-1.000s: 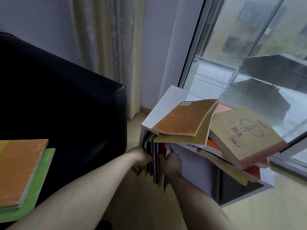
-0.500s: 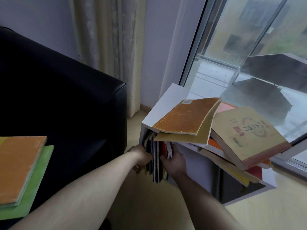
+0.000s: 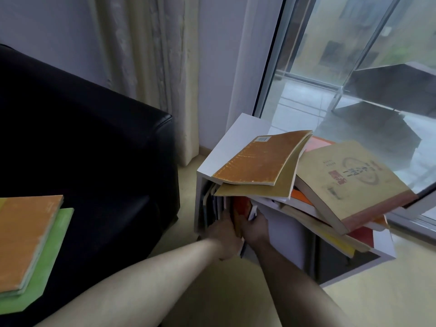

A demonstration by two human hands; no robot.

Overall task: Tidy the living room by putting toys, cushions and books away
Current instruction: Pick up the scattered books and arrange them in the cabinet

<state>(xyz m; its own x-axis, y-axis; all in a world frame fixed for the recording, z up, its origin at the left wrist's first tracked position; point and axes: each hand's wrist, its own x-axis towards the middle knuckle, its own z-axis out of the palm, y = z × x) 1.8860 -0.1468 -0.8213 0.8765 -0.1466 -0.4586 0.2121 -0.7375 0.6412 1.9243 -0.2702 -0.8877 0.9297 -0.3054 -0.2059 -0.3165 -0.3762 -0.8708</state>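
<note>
- Both hands reach into the left compartment of a low white shelf (image 3: 236,140) that stands on the floor by the window (image 3: 354,67).
- The left hand (image 3: 223,234) is curled against the upright books (image 3: 215,206) in that compartment, its fingers hidden behind them; they look closed on the spines, but I cannot tell how firmly.
- The right hand (image 3: 256,228) grips a red book (image 3: 240,208) from the right side, fingers wrapped round its edge; a thin white and blue piece sticks out above its fingertips.
- The red book stands upright among the others, just right of the left hand and between the 2 hands.
- On top of the shelf lies a loose pile: a brown book (image 3: 262,164) with its pages bowed sits on a tan one, overhanging the front edge above the hands.
- To its right a thick tan book (image 3: 349,182) with red print lies tilted over orange, red and yellow covers that jut past the shelf's front.
- A black sofa (image 3: 94,149) stands left of the shelf, well apart from it.
- At the far left an orange book (image 3: 26,239) lies on a green one (image 3: 47,263), both on the sofa.
- A pale curtain (image 3: 146,67) hangs behind the sofa.
</note>
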